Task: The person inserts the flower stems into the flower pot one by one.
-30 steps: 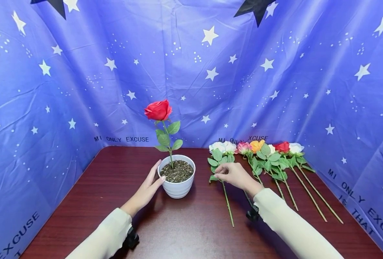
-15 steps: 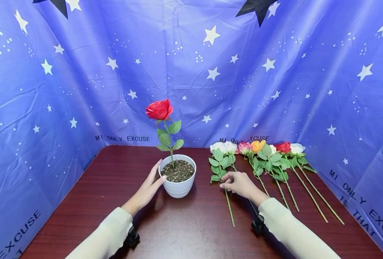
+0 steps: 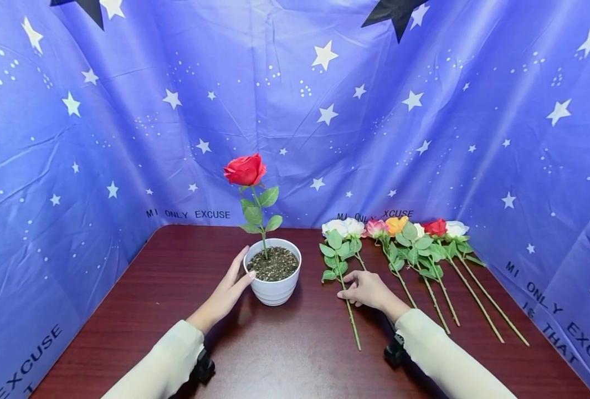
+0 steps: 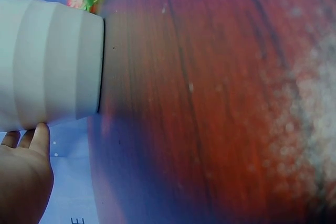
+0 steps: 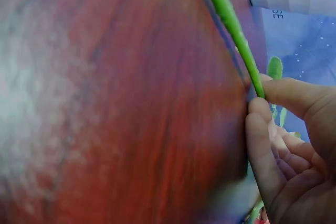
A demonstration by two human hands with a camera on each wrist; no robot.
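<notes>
My left hand point(image 3: 229, 287) rests against the left side of a white ribbed flowerpot point(image 3: 275, 292), its fingers fairly straight and the thumb at the rim. In the left wrist view fingertips point(image 4: 40, 137) touch the pot's wall. A red rose point(image 3: 245, 169) stands upright in the pot's dark soil point(image 3: 277, 265). To the right, my right hand point(image 3: 370, 290) pinches the green stem of a white rose point(image 3: 353, 322) below its leaves. This rose lies on the table. The right wrist view shows the stem point(image 5: 231, 22) between thumb and index finger; the other fingers are curled.
A second white rose point(image 3: 354, 227) lies close by the pinched one. Further right lie a pink rose point(image 3: 376, 228), an orange rose point(image 3: 396, 224), a red rose point(image 3: 434, 226) and other white ones, stems toward me. Starry blue cloth point(image 3: 295, 111) surrounds the dark red table point(image 3: 175, 260).
My right hand has moved down from the leaves along the white rose's stem and now pinches it lower. The left hand and the pot have stayed in place.
</notes>
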